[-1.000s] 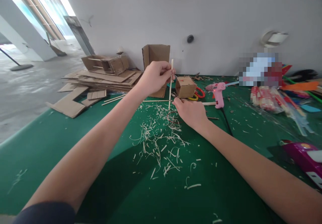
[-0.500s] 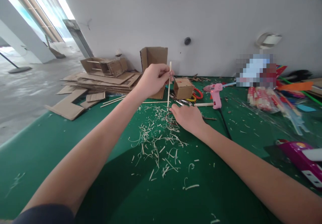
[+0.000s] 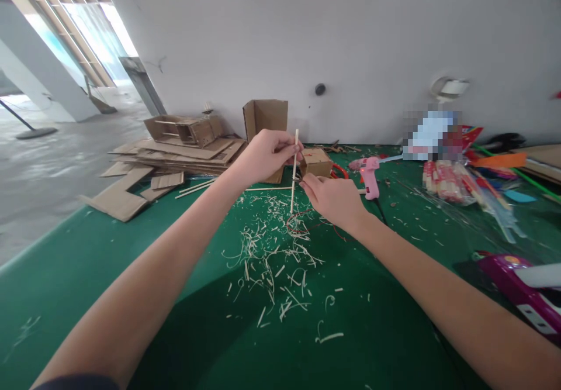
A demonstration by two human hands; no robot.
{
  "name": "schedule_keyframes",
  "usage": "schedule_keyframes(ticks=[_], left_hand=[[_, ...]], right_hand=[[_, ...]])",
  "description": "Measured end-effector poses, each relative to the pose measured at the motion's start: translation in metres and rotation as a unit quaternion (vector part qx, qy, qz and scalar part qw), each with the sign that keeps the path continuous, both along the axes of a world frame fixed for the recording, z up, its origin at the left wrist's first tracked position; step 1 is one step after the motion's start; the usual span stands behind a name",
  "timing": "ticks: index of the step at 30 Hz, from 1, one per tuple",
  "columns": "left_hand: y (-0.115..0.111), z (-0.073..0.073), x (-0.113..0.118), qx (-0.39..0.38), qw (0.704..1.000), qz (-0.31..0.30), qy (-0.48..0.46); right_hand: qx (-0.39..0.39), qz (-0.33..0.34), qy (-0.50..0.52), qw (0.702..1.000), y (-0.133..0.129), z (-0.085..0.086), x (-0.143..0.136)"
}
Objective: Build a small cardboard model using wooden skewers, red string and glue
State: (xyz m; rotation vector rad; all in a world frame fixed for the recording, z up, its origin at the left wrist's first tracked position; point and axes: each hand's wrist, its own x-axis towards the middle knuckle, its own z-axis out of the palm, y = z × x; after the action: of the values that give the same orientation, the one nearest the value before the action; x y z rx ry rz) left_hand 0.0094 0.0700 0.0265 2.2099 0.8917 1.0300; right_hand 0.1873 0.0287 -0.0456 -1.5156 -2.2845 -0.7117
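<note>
I am grasping the pale stick (image 3: 293, 197) near its top with my left hand (image 3: 268, 155), holding it nearly upright above the shavings (image 3: 250, 245), while my right hand (image 3: 335, 199) is sitting higher beside it than half a second ago, its grip indeterminable.

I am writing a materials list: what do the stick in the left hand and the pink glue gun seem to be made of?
The stick: probably bare wood, perhaps bamboo; pale, matt, with similar curled shavings below.
The glue gun: likely plastic; smooth-looking, evenly pink body.
</note>
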Motion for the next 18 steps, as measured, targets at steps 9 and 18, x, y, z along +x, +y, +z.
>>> schedule_keyframes(ticks=[9, 18], left_hand=[[-0.0069, 0.0064, 0.0009, -0.006, 1.0, 0.009, 0.018], [-0.0084, 0.0055, 0.005, 0.02, 0.999, 0.018, 0.03]], right_hand=[[-0.058, -0.027, -0.012, 0.998, -0.0025, 0.0045, -0.0021], [-0.108, -0.013, 0.011, 0.994, -0.0039, 0.0075, 0.0004]])
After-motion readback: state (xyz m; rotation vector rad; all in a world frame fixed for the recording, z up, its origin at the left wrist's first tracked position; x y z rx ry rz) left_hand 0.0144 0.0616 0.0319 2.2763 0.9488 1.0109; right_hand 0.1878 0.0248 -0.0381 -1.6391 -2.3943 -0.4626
